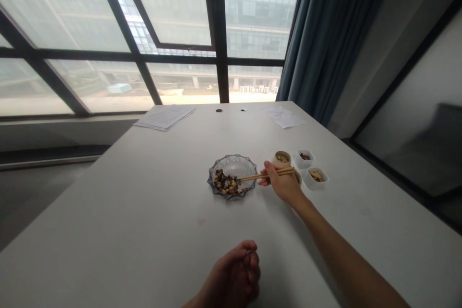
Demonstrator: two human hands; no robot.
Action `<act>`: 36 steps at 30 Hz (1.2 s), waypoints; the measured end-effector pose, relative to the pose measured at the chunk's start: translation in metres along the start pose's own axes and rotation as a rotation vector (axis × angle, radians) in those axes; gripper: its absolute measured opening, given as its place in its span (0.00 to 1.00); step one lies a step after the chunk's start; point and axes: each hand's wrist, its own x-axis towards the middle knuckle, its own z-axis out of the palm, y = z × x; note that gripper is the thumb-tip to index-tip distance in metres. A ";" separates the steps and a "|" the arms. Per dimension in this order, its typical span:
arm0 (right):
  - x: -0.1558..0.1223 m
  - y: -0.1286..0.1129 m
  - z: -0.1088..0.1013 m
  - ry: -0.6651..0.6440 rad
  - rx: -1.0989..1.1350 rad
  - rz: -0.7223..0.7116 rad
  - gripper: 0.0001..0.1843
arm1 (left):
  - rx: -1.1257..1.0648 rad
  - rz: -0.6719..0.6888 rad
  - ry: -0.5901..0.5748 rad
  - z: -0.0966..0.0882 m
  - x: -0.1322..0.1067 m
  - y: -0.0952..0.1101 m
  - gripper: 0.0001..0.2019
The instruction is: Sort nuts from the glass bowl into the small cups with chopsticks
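Two hands are entering our inventory. Our right hand (283,184) is clamping a pair of wooden chopsticks (266,175), its fingers closed around their upper half, which is leaving the tips free to reach toward 9 o'clock. Those tips are meeting a pile of mixed nuts (225,184) inside a cut-glass dish (233,160); we cannot tell whether they are gripping anything. At 1 to 3 o'clock from that hand, a round cup (282,157), a square white bowl (304,158) and a second square white bowl (315,178) are sitting close together, within its easy reach, each holding food. Our left hand (233,272) is lying curled, fingers together, at 6 o'clock on the white table (108,211), well apart from the dish. Toward 11 o'clock, a stack of papers (165,118) is lying out of the way.
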 end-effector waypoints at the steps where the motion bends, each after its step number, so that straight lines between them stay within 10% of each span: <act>1: 0.000 0.001 0.000 -0.015 -0.003 -0.007 0.29 | 0.001 -0.002 0.000 -0.001 0.000 0.000 0.10; 16: -0.001 -0.014 -0.005 0.112 -0.004 -0.018 0.31 | 0.027 0.021 -0.019 -0.004 0.002 0.000 0.09; 28: -0.016 -0.093 -0.120 0.613 -0.067 -0.126 0.26 | 0.041 0.027 0.005 -0.003 0.002 0.000 0.09; 36: -0.011 -0.073 -0.138 0.469 -0.148 0.031 0.22 | 0.050 0.044 -0.013 -0.004 0.001 0.000 0.09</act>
